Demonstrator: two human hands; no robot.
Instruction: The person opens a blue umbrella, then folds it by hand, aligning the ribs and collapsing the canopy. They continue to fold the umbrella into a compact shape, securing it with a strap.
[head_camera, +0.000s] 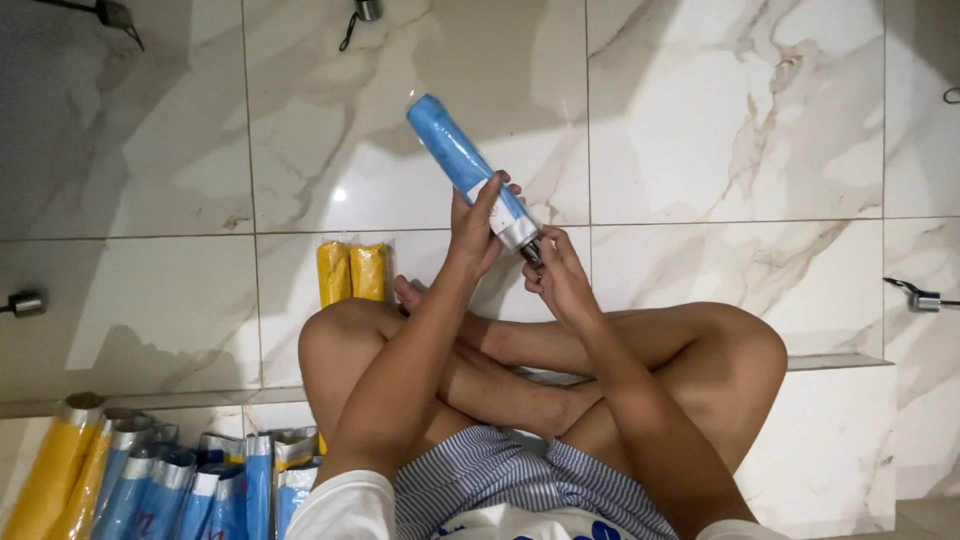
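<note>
Head view, looking down on a person seated cross-legged on a marble-tiled floor (720, 120). The left hand (475, 225) is wrapped around the lower part of a blue sleeved folding umbrella (465, 165), held up over the knees and tilted so that its far end points up and to the left. The right hand (560, 278) is pinched on the dark handle end (531, 250) just below the silver-white cuff of the sleeve. Both hands are thus closed on the same object, close together but not touching.

Two yellow sleeved umbrellas (352, 272) lie side by side on the floor just beyond the left knee. A row of blue and yellow sleeved umbrellas (150, 480) lies at the lower left corner of the view.

Risks, as judged: the glossy sleeve may slide through the left hand's grip, since most of the length overhangs it; a pull on the handle end could drag the sleeve askew or drop the piece onto the hard tiles.
</note>
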